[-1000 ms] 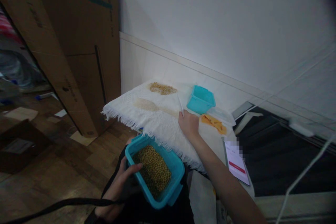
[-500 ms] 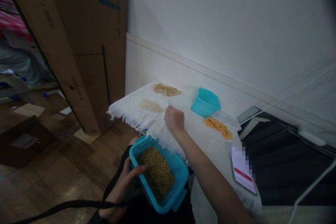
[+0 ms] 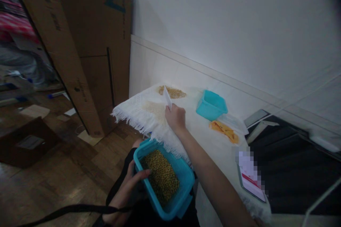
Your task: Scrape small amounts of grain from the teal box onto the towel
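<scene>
Left hand (image 3: 130, 182) grips a teal plastic container (image 3: 183, 174) by its near-left wall, thumb over the rim; yellow-green beans (image 3: 161, 174) inside. Right hand (image 3: 176, 117) pinches a thin white card (image 3: 167, 97), tilted up. Pale grains (image 3: 152, 107) just left of it, tan pile (image 3: 176, 93) beyond, smaller teal container (image 3: 206, 110) and orange cloth (image 3: 223, 131) to its right.
</scene>
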`<action>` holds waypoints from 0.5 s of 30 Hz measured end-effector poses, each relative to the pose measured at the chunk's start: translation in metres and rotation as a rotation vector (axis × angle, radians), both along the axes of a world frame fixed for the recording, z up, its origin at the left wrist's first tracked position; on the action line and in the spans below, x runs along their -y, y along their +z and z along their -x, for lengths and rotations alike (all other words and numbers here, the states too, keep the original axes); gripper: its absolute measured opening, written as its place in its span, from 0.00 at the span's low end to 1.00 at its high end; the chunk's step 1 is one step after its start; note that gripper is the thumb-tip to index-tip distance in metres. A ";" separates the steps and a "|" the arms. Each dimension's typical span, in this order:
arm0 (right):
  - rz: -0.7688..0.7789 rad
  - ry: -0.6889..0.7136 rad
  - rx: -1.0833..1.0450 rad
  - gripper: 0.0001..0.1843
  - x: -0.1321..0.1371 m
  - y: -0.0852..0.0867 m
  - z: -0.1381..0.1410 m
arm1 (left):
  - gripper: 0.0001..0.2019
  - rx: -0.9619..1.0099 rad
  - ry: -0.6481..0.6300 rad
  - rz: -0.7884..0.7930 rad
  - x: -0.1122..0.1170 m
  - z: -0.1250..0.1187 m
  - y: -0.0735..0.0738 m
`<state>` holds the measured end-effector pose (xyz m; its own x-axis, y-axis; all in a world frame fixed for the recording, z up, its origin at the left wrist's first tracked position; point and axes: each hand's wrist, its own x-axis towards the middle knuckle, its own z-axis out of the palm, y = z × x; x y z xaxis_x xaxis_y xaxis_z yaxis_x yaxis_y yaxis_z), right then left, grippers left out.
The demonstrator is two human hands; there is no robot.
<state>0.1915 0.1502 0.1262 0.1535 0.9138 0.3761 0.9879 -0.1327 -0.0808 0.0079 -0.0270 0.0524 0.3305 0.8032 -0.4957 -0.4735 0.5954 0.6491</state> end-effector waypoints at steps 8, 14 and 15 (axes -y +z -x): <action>-0.054 -0.027 0.077 0.17 0.052 -0.017 -0.023 | 0.41 0.026 -0.007 0.019 -0.002 0.002 0.002; 0.002 0.044 0.053 0.15 0.036 -0.018 0.011 | 0.41 0.020 0.016 0.059 -0.002 0.002 0.008; 0.008 0.063 0.043 0.15 0.031 -0.018 0.017 | 0.42 0.023 0.025 0.053 -0.002 0.001 0.009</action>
<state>0.1749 0.1194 0.1084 0.0798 0.9240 0.3740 0.9968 -0.0709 -0.0374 0.0066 -0.0254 0.0618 0.3227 0.7841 -0.5301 -0.5029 0.6165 0.6058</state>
